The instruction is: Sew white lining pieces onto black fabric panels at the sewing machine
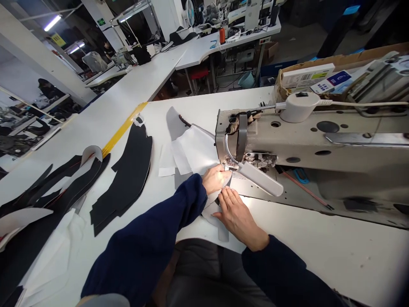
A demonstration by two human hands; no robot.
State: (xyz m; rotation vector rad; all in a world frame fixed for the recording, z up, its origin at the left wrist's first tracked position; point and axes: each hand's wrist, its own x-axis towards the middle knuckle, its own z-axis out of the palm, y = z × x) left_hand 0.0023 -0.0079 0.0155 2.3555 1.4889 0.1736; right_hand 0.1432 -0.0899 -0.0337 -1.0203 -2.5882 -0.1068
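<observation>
At the head end of a sewing machine (306,140), my left hand (214,179) has its fingers curled and pinched on a light grey fabric piece (211,209), close to the needle area. My right hand (238,215) lies flat on the same fabric, just nearer to me, with fingers stretched forward. Both hands hide part of the piece. Beyond my left hand, white sheets of material (200,149) spread over the table against the machine head. A lamp (262,179) on a bendable neck hangs beside the needle area and lights the fingers.
Stacked black cut pieces (128,175) lie left on the white table (159,204). More black and white strips (60,196) cover the far left. A cardboard box (281,85) with packets stands behind the machine. Under its arm lie a blue-handled tool (300,175) and a reddish stick (306,189).
</observation>
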